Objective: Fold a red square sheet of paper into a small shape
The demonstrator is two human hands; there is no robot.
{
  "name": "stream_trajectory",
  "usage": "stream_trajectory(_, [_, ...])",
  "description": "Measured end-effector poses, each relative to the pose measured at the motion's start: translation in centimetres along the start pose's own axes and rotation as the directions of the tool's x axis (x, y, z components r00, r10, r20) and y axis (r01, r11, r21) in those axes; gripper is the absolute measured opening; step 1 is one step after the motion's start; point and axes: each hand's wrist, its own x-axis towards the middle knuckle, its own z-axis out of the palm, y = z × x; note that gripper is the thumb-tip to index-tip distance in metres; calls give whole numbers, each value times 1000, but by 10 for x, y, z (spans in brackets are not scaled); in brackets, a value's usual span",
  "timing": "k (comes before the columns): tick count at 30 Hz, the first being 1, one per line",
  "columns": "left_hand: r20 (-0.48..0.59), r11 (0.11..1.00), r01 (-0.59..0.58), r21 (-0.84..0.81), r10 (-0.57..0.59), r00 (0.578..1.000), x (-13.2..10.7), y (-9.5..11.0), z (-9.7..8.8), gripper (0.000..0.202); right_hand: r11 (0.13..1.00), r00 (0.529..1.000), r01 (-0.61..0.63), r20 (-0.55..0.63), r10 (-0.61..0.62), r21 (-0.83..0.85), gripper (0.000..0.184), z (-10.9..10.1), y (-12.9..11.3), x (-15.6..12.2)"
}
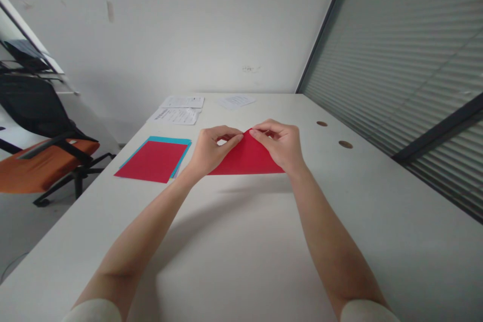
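Observation:
Between my hands is a sheet of red paper (pixel 247 158), folded into a triangle with its point up and its long straight edge toward me. My left hand (pixel 219 146) pinches the paper just left of the top point, thumb against the near face. On the other side of the point, my right hand (pixel 281 143) pinches it in the same way. The fingertips of both hands nearly meet at the peak. A shadow below the long edge suggests the paper is held a little above the white table (pixel 241 241). Parts of its sides are hidden behind my hands.
To the left lies a stack of coloured paper, a red sheet (pixel 151 161) on top of a blue sheet (pixel 169 140). Printed pages (pixel 177 115) and another printed page (pixel 237 101) lie at the back. Two round holes (pixel 345 144) are at right. An orange-seated chair (pixel 49 156) stands left.

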Motion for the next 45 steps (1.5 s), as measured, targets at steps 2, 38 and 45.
stream_trajectory(2, [3, 1000, -12, 5, 12, 1000, 0, 0, 0, 19, 1000, 1000, 14, 1, -14, -1, 9, 0, 1, 0])
stream_trajectory(38, [-232, 906, 27, -423, -137, 963, 17, -24, -21, 30, 962, 852, -35, -496, 170, 270, 36, -33, 42, 15])
stream_trajectory(45, [-288, 896, -9, -444, -133, 948, 18, -22, -21, 28, 941, 830, -42, -513, 220, 336, 34, -37, 42, 16])
